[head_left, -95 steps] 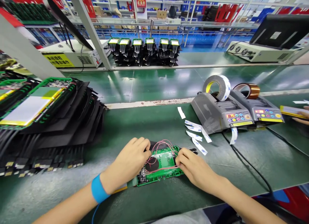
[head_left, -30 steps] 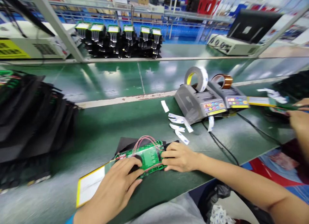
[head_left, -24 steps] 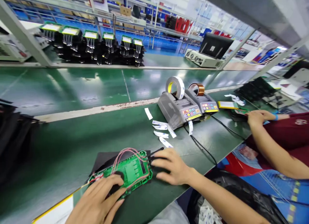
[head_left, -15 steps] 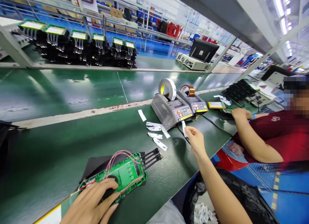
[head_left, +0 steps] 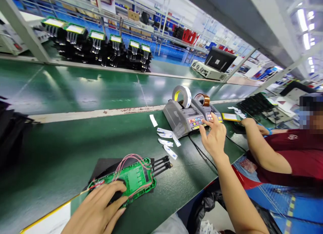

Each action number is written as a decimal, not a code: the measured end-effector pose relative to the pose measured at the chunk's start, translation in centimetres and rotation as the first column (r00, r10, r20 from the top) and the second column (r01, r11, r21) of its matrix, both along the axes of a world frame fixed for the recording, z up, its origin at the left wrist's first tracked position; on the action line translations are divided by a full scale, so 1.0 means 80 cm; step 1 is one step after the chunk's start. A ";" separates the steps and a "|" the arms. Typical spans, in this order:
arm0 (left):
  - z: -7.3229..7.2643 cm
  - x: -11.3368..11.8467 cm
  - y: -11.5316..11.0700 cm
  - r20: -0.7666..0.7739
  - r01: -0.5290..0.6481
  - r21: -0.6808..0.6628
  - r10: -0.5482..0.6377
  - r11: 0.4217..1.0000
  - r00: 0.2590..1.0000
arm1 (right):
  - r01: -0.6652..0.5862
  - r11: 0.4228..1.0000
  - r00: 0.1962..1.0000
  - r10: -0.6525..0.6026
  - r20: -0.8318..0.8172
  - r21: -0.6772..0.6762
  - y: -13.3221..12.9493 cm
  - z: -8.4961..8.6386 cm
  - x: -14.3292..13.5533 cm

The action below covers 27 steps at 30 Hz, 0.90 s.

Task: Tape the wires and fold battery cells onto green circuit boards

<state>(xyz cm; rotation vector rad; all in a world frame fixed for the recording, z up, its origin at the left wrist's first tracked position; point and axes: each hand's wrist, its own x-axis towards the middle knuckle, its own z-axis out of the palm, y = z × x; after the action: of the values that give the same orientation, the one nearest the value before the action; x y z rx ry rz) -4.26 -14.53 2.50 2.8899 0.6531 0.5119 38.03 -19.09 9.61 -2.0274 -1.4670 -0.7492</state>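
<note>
My left hand rests on a green circuit board, its fingers curled over the near end. A dark part shows between the fingers, mostly hidden. Pink wires arch over the board, and short black cables with plugs stick out on its right. A flat battery pack with yellow edges lies at the lower left, partly under my left hand. My right hand is open at the front of a grey tape dispenser, a finger at its button panel. On top sits a roll of white tape.
Several white tape strips lie left of the dispenser. A second dispenser with amber tape stands beside it. Black units with green boards line the rear shelf. A co-worker's arm is at right; a black bag hangs below the edge.
My right hand has let go of the white tape strip at the dispenser outlet and moved up to the buttons. My left hand stays on the board. The view has shifted slightly.
</note>
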 end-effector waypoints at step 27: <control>0.045 0.015 -0.019 -0.082 -0.105 -0.406 0.078 0.908 0.994 | -0.502 -0.252 0.362 0.808 -0.466 -0.827 0.094 0.015 -0.266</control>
<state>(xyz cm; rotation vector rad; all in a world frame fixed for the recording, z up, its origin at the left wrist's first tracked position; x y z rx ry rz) -3.07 -16.02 6.08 2.4953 0.8001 0.2523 16.77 -11.54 10.82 -0.9399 -3.3322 0.6718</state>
